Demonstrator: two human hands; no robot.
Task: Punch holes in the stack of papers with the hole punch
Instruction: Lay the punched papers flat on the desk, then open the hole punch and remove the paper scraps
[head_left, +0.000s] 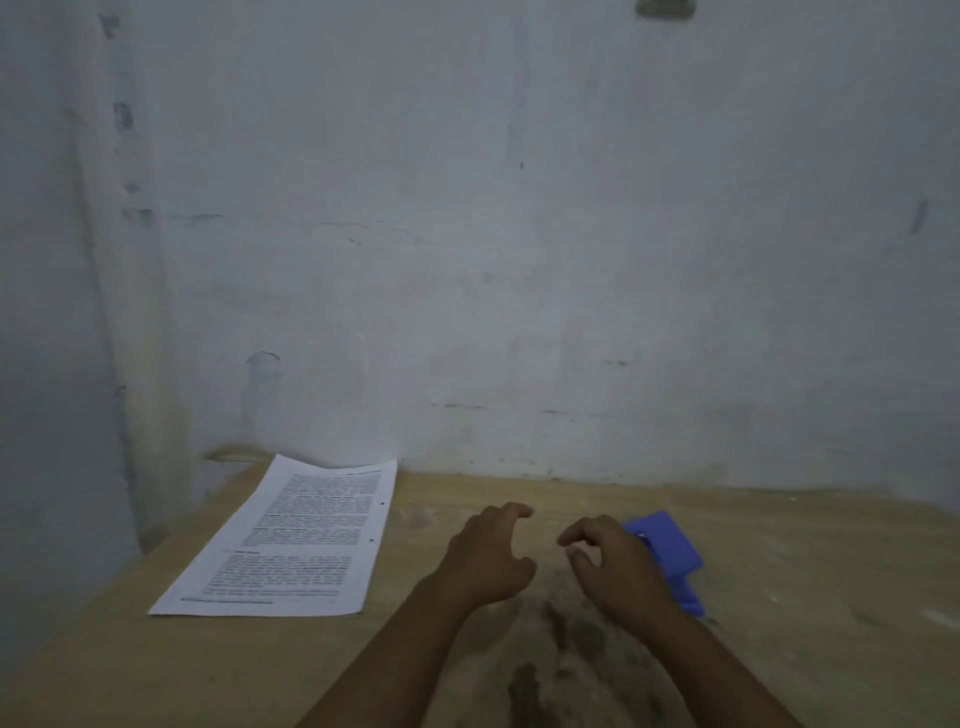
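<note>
The stack of papers (291, 540) lay flat on the wooden tabletop (156, 670), at its left side, with the far edge close to the whitewashed wall (519, 260). The top sheet carried blocks of printed text, too blurred to read, and two small dark holes showed along its right margin. The far left corner of the sheet curled up a little.

The blue hole punch (670, 545) sat on the tabletop well apart from the papers, over to the right, partly hidden behind the right hand (613, 566).

Both hands were held over the bare wood between the papers and the punch, palms down. The left hand (491, 556) was loosely open, fingers curved and thumb spread, gripping nothing. The right hand was likewise relaxed and half curled, its fingers bent toward the left and empty; it was just in front of the punch, and whether its back edge touched the blue plastic could not be told. The two hands were near each other but not touching.

A dark stain (566, 649) spread over the near part of the tabletop between the forearms.
</note>
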